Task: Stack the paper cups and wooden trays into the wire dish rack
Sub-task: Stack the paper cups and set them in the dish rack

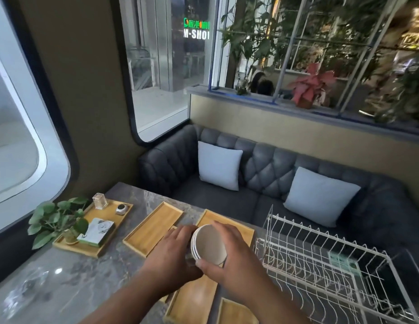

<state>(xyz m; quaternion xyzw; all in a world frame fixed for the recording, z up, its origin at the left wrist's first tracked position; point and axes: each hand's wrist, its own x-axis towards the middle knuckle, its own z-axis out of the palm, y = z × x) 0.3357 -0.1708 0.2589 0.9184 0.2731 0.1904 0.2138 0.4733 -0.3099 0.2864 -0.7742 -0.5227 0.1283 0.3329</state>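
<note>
A nested stack of white paper cups [209, 245] is held above the table, its open mouths tilted toward me. My left hand [174, 253] grips the stack from the left and my right hand [232, 260] wraps it from the right. Several wooden trays lie on the grey marble table [86, 281]: one long tray [153, 228] to the left, one [227, 222] behind my hands, two more [194, 302] [235, 313] under my forearms. The white wire dish rack [325, 272] stands empty at the right.
A large wooden tray [96, 226] at the left carries a potted plant [57, 220], a tissue box [97, 231], a clear holder and a small round device. A crumpled clear plastic bag [23, 293] lies near left. A grey sofa [274, 183] with two cushions is behind the table.
</note>
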